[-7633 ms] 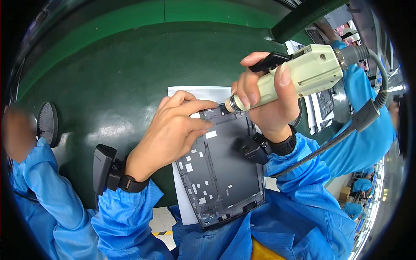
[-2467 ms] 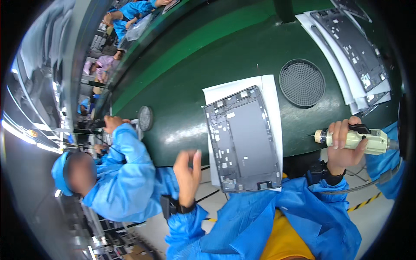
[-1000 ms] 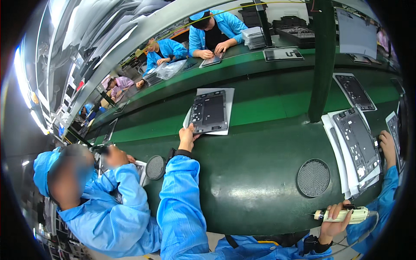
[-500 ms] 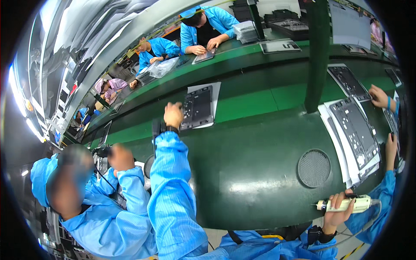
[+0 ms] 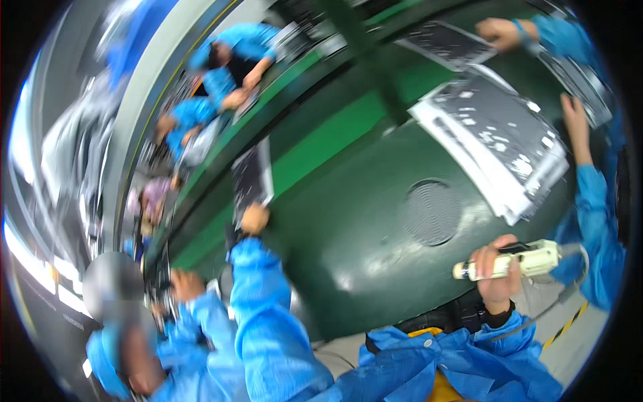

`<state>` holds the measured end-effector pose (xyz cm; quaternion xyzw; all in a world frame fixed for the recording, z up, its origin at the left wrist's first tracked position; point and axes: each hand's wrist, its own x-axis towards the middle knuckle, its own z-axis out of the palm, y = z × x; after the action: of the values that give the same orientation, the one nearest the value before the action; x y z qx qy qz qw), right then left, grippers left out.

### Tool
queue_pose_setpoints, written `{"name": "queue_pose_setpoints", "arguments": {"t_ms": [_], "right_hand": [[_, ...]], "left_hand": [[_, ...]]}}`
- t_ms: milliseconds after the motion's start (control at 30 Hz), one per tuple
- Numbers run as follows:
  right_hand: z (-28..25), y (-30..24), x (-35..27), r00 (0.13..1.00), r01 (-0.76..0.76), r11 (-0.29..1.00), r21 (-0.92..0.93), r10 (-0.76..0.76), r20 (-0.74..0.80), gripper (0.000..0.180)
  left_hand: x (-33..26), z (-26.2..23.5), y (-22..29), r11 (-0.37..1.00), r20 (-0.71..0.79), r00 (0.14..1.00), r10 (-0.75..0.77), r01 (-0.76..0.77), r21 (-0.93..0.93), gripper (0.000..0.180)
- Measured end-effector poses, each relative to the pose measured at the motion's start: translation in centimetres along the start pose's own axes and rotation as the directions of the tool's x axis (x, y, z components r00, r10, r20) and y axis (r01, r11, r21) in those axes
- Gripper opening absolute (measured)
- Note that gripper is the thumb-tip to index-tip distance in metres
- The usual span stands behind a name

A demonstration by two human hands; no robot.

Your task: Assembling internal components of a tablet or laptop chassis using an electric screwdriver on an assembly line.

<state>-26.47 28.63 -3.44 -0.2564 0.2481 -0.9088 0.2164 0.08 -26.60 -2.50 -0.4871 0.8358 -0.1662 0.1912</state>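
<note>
My right hand [image 5: 495,281], at the lower right, is wrapped round a cream-coloured electric screwdriver [image 5: 540,257] with a cord at its rear end. The tool lies nearly level, tip to the left. My left arm reaches out over the green bench. At its end, my left hand [image 5: 254,219] is beside the near end of a flat dark panel [image 5: 248,175] with a white sheet under it. Motion smears the fingers, so whether they touch the panel is unclear.
To the right, a stack of dark panels with white sheets [image 5: 462,161] lies by a green post [image 5: 365,53]. A round ribbed disc [image 5: 432,211] is set in the green bench [image 5: 362,248]. Co-workers in blue sit left, right and across; one co-worker's hand [image 5: 499,33] is at another panel.
The view has swung, so the bench and stack appear tilted and shifted left. My left hand has gone from the panel's left edge to its near end. My right hand still holds the screwdriver.
</note>
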Motion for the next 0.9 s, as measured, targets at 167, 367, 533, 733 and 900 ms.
{"name": "queue_pose_setpoints", "arguments": {"t_ms": [167, 367, 533, 733, 900], "right_hand": [[0.4, -0.5, -0.3, 0.994, -0.081, 0.984, 0.16, 0.09, -0.053, 0.035], [1.4, -1.6, -0.8, 0.991, -0.121, 0.98, 0.161, 0.129, -0.039, 0.032], [2.6, -5.3, -0.6, 0.996, -0.068, 0.979, -0.191, 0.079, 0.049, 0.027], [3.8, -10.9, 0.4, 0.986, -0.006, 0.647, -0.763, 0.132, 0.103, 0.024], [1.3, -9.7, -0.7, 0.983, -0.004, 0.305, -0.952, 0.177, 0.053, 0.03]], "left_hand": [[-2.9, -0.8, -1.3, 0.962, -0.155, 0.965, -0.211, 0.177, -0.206, 0.036], [-8.6, -16.4, 11.6, 0.946, -0.459, 0.879, 0.126, -0.246, -0.21, 0.031], [-12.9, -25.3, 29.4, 0.267, -0.386, 0.775, 0.5, -0.562, -0.783, 0.03], [-8.9, -27.7, 39.0, 0.516, -0.462, 0.857, 0.228, -0.509, -0.689, 0.035], [-6.7, -28.1, 42.1, 0.522, -0.352, 0.925, 0.143, -0.372, -0.767, 0.038]]}}
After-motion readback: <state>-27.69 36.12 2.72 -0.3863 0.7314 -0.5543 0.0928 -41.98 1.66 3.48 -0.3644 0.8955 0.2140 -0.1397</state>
